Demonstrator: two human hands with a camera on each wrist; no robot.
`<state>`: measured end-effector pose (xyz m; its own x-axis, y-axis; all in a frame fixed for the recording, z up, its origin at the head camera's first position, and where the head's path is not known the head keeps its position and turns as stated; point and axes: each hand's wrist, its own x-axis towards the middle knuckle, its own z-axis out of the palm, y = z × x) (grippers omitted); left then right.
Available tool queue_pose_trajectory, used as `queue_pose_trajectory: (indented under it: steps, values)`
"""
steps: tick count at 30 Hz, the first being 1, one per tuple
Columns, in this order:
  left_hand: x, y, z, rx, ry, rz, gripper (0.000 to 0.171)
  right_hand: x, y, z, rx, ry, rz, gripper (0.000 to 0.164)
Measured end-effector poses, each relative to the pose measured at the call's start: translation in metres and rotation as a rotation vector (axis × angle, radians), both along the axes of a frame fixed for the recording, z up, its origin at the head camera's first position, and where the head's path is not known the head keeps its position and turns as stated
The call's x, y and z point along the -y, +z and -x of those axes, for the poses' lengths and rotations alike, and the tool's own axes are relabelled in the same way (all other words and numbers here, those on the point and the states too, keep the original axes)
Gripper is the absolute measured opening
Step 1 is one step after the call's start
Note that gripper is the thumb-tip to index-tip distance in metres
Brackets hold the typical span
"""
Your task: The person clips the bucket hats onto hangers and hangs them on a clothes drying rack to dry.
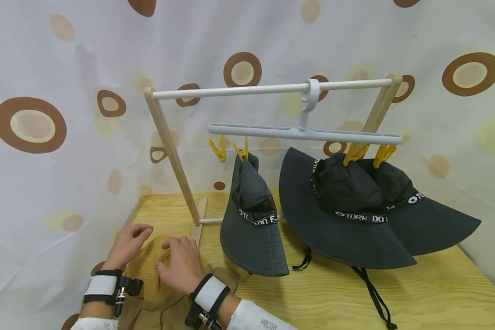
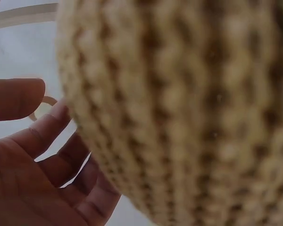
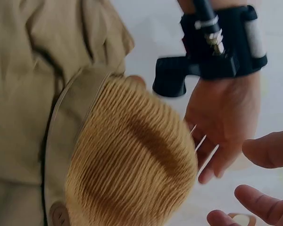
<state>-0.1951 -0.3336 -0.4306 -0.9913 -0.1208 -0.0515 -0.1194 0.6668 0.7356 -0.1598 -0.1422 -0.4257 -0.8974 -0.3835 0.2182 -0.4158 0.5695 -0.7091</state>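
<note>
A mustard knitted hat (image 1: 142, 270) bulges up at the lower left in the head view. Tan fabric (image 3: 19, 117) lies against it, and in the right wrist view a tan band with a button runs round its edge. On the left side of the knit is my left hand (image 1: 128, 245), its fingers loosely extended and the thumb apart; whether the fingertips touch the knit is unclear. My right hand (image 1: 183, 266) is over the hat's right side, fingers slightly bent and spread. Nothing shows gripped by either hand.
Behind stands a wooden rack with a white rod (image 1: 231, 91). From it hangs a grey hanger (image 1: 268, 131) with yellow clips (image 1: 219, 150). Dark brimmed hats (image 1: 251, 229) hang from the clips, their cords reaching the wooden table (image 1: 313, 302). A patterned curtain (image 1: 189, 36) encloses the back.
</note>
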Motion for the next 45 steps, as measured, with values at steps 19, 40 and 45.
queue_pose_trajectory:
  steps: [19, 40, 45]
  values:
    - [0.000, -0.018, 0.006, 0.107, -0.045, 0.078, 0.042, 0.001, -0.035, 0.019, 0.120, -0.083, -0.135, 0.041]
    - [0.001, -0.021, 0.003, 0.176, -0.042, 0.039, 0.049, 0.002, -0.043, 0.022, 0.187, -0.053, -0.081, 0.043]
    - [0.001, -0.020, 0.000, 0.155, -0.015, 0.042, 0.044, 0.001, -0.043, 0.020, 0.206, -0.038, -0.061, 0.043]
